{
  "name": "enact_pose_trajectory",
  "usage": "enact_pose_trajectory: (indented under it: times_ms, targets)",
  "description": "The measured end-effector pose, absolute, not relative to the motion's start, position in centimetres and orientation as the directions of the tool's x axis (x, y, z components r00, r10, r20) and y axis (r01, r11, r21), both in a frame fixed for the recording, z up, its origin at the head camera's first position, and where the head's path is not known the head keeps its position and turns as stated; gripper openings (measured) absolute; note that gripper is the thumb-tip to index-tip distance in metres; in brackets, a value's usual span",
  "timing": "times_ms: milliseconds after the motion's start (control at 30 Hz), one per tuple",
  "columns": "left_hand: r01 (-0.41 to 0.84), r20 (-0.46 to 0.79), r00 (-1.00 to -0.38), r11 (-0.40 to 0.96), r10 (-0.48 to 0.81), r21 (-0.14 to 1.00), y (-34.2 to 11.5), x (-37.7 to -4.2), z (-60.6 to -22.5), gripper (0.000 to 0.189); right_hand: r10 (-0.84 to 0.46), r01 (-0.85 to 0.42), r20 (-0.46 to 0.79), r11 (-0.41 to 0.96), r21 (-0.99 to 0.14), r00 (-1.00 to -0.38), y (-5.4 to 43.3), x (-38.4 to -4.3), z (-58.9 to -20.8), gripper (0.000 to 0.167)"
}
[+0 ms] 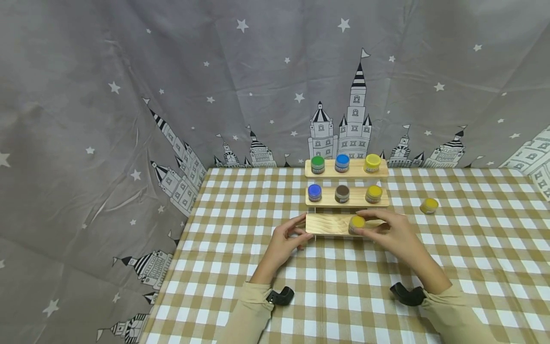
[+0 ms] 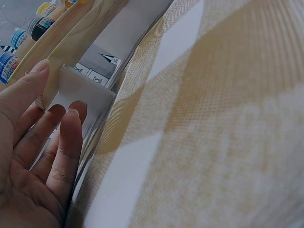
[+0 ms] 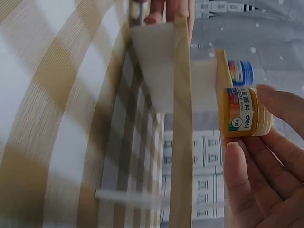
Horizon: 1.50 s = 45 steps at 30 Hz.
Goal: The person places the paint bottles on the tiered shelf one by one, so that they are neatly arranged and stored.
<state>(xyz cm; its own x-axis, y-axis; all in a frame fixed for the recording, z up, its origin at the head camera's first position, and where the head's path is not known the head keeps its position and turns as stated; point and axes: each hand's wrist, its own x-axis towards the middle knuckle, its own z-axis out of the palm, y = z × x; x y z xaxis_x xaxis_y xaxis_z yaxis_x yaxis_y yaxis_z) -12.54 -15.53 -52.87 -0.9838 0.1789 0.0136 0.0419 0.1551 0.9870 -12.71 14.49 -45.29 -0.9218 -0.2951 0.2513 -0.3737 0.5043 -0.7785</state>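
A three-tier wooden display rack stands on the table, and its front shelf [image 1: 328, 224] is nearest me. My left hand [image 1: 285, 237] holds the left end of that shelf, thumb at the front corner; in the left wrist view the other fingers curl near the white support [image 2: 85, 85]. Between thumb and fingers, my right hand [image 1: 395, 231] pinches an ochre-yellow paint jar [image 1: 355, 223] over the right part of the front shelf. The right wrist view shows its label [image 3: 239, 109] sideways.
On the middle shelf [image 1: 328, 197] are a violet-blue jar [image 1: 315, 192], a brown jar [image 1: 342, 193] and a yellow jar [image 1: 374, 194]. The back shelf holds green [image 1: 317, 164], blue [image 1: 342, 163] and yellow [image 1: 372, 163] jars. Another yellow jar [image 1: 429, 206] lies tilted on the checked cloth, right of the rack.
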Motion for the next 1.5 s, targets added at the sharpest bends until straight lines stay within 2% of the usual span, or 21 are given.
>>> enact_pose_trajectory:
  times_ms: [200,600,1500]
  targets:
    - [0.042,0.014,-0.984,0.151,0.179,0.988,-15.5,-12.5,-52.8,0.060,-0.318,-0.335,0.199,0.463,-0.821,-0.927,12.3,-13.4,-45.2,0.038]
    - [0.028,-0.001,-0.984,0.157,0.178,0.987,-15.6,-12.6,-52.9,0.061,-0.335,-0.300,0.149,0.460,-0.836,-0.930,9.0,-14.3,-45.8,0.041]
    - [0.041,0.010,-0.982,0.162,0.189,0.986,-15.6,-12.6,-53.0,0.059,-0.356,-0.333,0.177,0.443,-0.833,-0.917,6.4,-14.8,-46.5,0.038]
